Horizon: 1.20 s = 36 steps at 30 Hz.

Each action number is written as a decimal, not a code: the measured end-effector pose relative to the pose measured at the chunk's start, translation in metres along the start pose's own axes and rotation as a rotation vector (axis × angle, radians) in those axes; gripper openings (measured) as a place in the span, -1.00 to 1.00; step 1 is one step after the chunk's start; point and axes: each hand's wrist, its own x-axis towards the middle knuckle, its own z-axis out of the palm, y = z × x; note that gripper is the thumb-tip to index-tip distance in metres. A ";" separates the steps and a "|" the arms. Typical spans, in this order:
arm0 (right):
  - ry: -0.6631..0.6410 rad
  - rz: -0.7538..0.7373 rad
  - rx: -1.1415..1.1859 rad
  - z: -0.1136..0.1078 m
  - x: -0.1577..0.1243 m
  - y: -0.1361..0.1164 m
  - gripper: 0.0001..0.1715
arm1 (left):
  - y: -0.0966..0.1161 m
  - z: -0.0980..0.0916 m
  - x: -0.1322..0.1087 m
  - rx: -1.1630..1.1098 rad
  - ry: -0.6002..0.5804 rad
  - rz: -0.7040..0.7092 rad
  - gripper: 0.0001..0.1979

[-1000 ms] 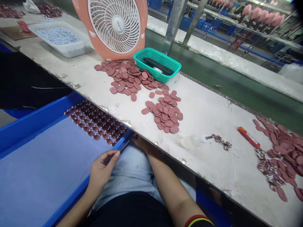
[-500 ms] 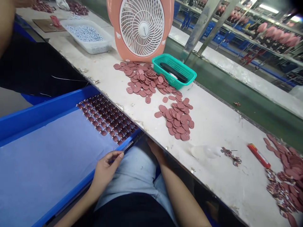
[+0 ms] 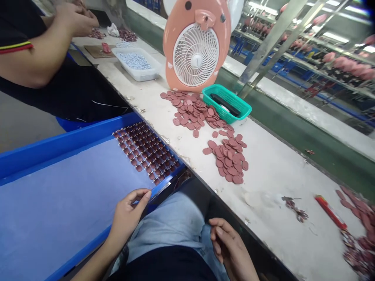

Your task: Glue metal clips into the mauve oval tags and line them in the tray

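My left hand (image 3: 129,212) is at the near edge of a blue tray (image 3: 58,134), thumb and forefinger pressed together by its rim. Whatever they pinch, if anything, is hidden. Over my lap, close to the table edge, my right hand (image 3: 230,246) has loosely curled fingers, somewhat apart, with nothing visible in them. Rows of small dark red-brown pieces (image 3: 148,150) with pale ends lie at the tray's far right, on a pale blue sheet (image 3: 76,199). On the table sit piles of flat reddish-brown oval pieces (image 3: 231,160).
A pink fan (image 3: 168,58) stands behind a green basket (image 3: 247,109) holding a dark object. Left of it is a white tub (image 3: 152,74) of small pale bits. A red packet (image 3: 331,212) lies at right. A co-worker's arm (image 3: 43,62) is at upper left.
My right hand has risen from beside my knee, under the table edge, back over my lap. My left hand has barely moved. The view has shifted, bringing the co-worker's hands into sight.
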 end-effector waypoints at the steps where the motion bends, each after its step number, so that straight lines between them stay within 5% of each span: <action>1: 0.017 -0.038 -0.034 0.000 -0.005 -0.009 -0.57 | 0.004 0.003 0.000 0.018 0.003 0.038 -0.65; 4: 0.143 -0.289 -0.289 -0.008 -0.014 -0.035 -0.58 | 0.020 0.018 -0.002 0.075 -0.001 0.241 -0.74; 7: 0.426 -0.570 -0.516 -0.029 -0.010 -0.055 -0.65 | 0.047 0.044 -0.001 0.109 -0.058 0.572 -0.83; 10: 0.703 -0.721 -0.582 -0.050 0.006 -0.063 -0.64 | 0.079 0.073 0.004 0.147 -0.144 0.887 -0.83; 12: 0.770 -0.777 -0.648 -0.060 0.020 -0.064 -0.61 | 0.100 0.093 0.009 0.190 -0.200 1.041 -0.77; 16: 0.768 -0.830 -0.764 -0.067 0.038 -0.060 -0.58 | 0.134 0.130 0.018 0.306 -0.278 1.238 -0.67; 20: 0.785 -0.852 -0.795 -0.062 0.038 -0.058 -0.51 | 0.142 0.150 0.025 0.427 -0.295 1.395 -0.62; 25: 0.697 -0.849 -0.755 -0.047 0.038 -0.071 -0.40 | 0.123 0.143 0.032 0.556 -0.302 1.606 -0.51; 30: 0.594 -0.818 -0.591 -0.039 0.037 -0.077 -0.69 | 0.114 0.135 0.023 0.350 -0.442 1.526 -0.67; 36: 0.445 -0.702 -0.319 -0.029 0.013 -0.066 -0.73 | 0.116 0.131 0.007 0.129 -0.461 1.504 -0.60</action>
